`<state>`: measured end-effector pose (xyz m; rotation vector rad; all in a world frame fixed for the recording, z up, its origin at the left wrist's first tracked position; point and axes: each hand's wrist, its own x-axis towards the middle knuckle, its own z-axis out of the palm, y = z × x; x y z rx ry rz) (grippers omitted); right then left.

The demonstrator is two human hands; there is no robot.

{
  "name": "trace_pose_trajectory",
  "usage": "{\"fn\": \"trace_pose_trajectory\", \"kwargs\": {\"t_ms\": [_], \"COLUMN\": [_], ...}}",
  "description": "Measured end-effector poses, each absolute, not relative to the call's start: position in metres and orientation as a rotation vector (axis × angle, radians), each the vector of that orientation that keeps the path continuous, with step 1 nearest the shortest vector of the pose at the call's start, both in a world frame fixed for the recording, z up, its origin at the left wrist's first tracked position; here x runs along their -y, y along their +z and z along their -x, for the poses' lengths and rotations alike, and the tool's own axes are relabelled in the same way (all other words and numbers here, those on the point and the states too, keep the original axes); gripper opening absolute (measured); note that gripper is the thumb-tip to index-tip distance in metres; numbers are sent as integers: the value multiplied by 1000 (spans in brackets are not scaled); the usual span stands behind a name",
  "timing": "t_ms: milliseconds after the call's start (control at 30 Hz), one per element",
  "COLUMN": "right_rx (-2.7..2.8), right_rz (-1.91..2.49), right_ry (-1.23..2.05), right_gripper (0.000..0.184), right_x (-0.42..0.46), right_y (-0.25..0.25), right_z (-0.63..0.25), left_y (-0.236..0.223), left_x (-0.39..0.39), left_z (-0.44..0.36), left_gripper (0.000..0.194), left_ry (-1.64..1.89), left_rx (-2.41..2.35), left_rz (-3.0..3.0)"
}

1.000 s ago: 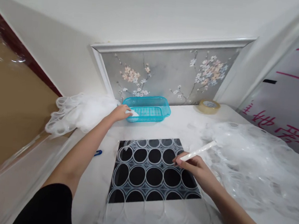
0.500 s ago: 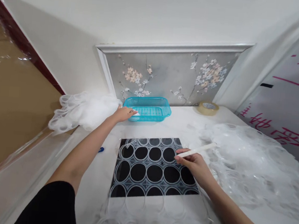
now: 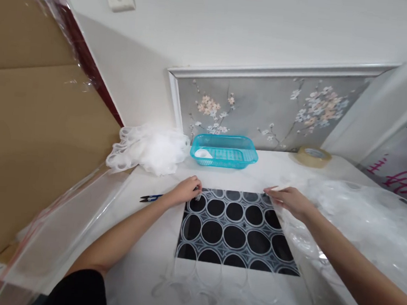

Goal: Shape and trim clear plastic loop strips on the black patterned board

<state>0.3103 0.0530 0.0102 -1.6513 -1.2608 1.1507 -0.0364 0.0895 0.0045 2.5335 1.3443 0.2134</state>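
Sheer white lace fabric with a pattern of large rings [image 3: 233, 238] lies over a black sheet [image 3: 212, 231] and runs on toward me. At the sheet's far left corner, my left hand [image 3: 188, 189] is closed, its fingertips pinching the lace edge. My right hand [image 3: 290, 201] is closed at the far right corner, thumb and finger together on the lace edge. Something white, partly hidden, shows behind the right fingers; it looks like the white stick. Beside my left wrist lie dark blue thread snips [image 3: 150, 198], partly covered by the forearm.
A turquoise plastic basket [image 3: 249, 159] with a white roll [image 3: 203, 154] inside stands against the wall. Bunched lace [image 3: 154, 150] sits left of it, a clear tape roll [image 3: 313, 157] right. More lace [image 3: 365, 219] is piled at right. Cardboard [image 3: 31, 123] stands at left.
My left hand has left the basket and come to the sheet's far left corner; the white roll is in the basket. My right hand moved to the far right corner. The view shifted left.
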Motion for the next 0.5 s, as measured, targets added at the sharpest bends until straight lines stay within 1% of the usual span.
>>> {"fn": "trace_pose_trajectory", "kwargs": {"t_ms": [67, 200, 367, 500], "right_rx": [1294, 1349, 1399, 1376], "right_rz": [1697, 1763, 1697, 1648], "right_ry": [1181, 1243, 1298, 1215], "right_gripper": [23, 24, 28, 33], "right_x": [-58, -59, -53, -51], "right_y": [11, 12, 13, 17], "right_z": [-315, -328, -330, -326], "left_y": [6, 5, 2, 4], "left_x": [-88, -85, -92, -96], "left_z": [36, 38, 35, 29], "left_gripper": [20, 28, 23, 22], "left_ry": [210, 208, 150, 152], "left_rx": [-1354, -1413, -1435, -1473], "left_rz": [-2520, -2498, -2470, -2493]}}
